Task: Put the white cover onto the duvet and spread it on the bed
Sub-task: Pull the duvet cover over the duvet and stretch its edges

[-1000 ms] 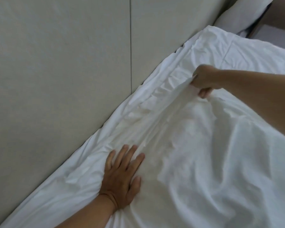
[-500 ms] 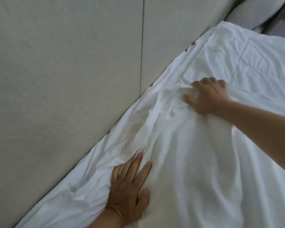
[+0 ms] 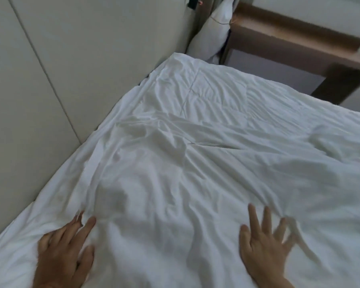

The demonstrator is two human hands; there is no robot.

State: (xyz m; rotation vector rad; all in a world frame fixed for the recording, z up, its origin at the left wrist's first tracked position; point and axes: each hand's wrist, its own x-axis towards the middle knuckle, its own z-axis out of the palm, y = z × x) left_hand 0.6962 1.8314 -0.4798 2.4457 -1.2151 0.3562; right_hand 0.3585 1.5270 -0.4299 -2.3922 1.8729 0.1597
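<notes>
Crumpled white cover (image 3: 195, 163), left hand (image 3: 64, 252) and right hand (image 3: 264, 246) flat, fingers spread, gripping nothing

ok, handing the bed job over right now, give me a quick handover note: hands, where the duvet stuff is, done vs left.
Left hand: flat, fingers spread, pressing the white cover near the wall.
Right hand: open, fingers spread on the cover, blurred.
Cover lies across the bed, up against the wall and the far corner by the pillow. Duvet itself not visible.
Done: cover laid out over the bed.
Left: smooth the many wrinkles in the middle and at the wall side.
</notes>
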